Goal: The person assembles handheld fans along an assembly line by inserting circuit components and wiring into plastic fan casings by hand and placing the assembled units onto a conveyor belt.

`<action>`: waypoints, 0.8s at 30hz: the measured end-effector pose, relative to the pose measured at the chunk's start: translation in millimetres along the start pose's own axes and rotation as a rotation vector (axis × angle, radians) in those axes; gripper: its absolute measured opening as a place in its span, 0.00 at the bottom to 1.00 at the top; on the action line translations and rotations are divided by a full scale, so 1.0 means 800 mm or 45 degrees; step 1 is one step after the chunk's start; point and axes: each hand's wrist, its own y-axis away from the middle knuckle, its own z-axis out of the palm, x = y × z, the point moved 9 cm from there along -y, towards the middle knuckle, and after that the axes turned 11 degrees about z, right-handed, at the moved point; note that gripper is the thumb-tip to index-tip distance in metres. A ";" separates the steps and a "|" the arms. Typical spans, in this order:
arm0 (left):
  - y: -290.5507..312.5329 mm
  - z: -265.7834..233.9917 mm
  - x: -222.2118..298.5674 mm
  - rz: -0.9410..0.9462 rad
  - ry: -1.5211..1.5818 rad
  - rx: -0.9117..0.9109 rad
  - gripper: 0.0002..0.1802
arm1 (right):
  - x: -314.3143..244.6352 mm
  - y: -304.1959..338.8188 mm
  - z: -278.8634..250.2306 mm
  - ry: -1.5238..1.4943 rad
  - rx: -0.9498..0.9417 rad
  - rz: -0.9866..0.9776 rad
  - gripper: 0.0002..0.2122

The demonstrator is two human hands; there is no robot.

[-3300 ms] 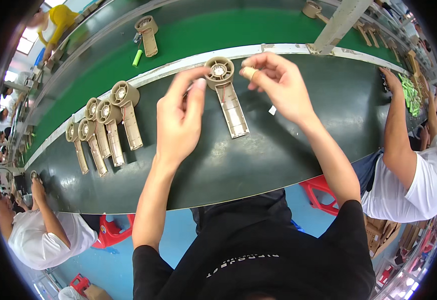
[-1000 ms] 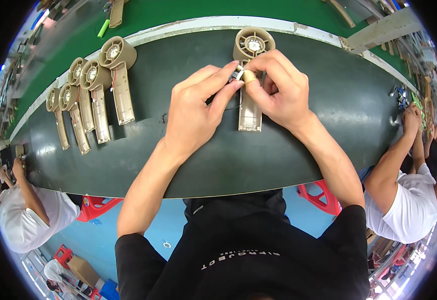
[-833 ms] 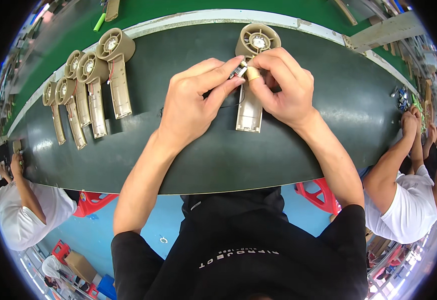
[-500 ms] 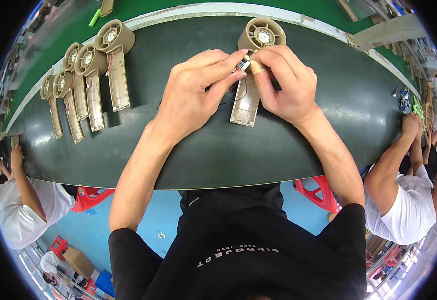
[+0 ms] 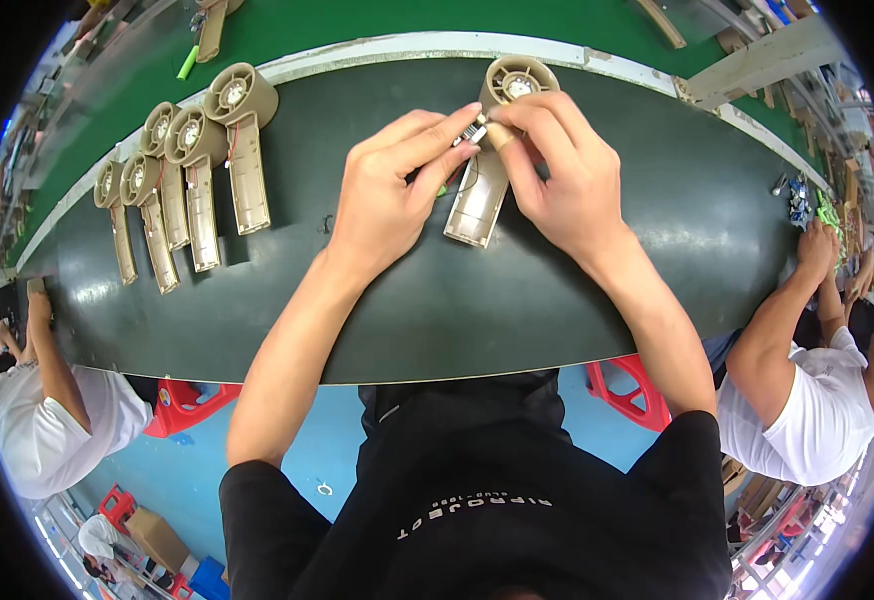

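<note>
Between the fingertips of my left hand (image 5: 385, 185) is a small dark part with white and metallic bits (image 5: 473, 131), perhaps a little circuit board. My right hand (image 5: 569, 185) is pinched at the upper end of that part; whatever it grips is hidden by the fingers. A yellowish cover shows on a right fingertip. Under both hands lies a beige handheld fan housing (image 5: 475, 212), its round fan head away from me and its open handle toward me. A thin dark wire loops over the handle, and a bit of green shows below my left fingers.
Several more beige fan housings (image 5: 249, 185) lie in a group at the left of the dark table (image 5: 287, 320). A pale rail (image 5: 377, 48) borders its far edge, with a green surface beyond. Co-workers' arms rest at both ends; small blue and green parts (image 5: 799, 200) lie far right.
The whole view has shifted slightly. The fan housing under my hands lies at more of a slant. Both hands keep their pinch on the small part, and a green bit now shows beneath it.
</note>
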 end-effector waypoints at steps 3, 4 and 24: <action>0.002 -0.003 -0.002 -0.010 -0.013 -0.012 0.19 | 0.040 0.020 0.002 -0.020 -0.221 0.741 0.12; 0.001 -0.001 -0.005 -0.069 0.020 -0.013 0.19 | 0.040 0.023 -0.002 -0.016 -0.213 0.731 0.12; -0.121 -0.060 -0.117 -0.062 -0.998 0.223 0.30 | 0.220 -0.153 0.106 0.081 0.000 0.966 0.16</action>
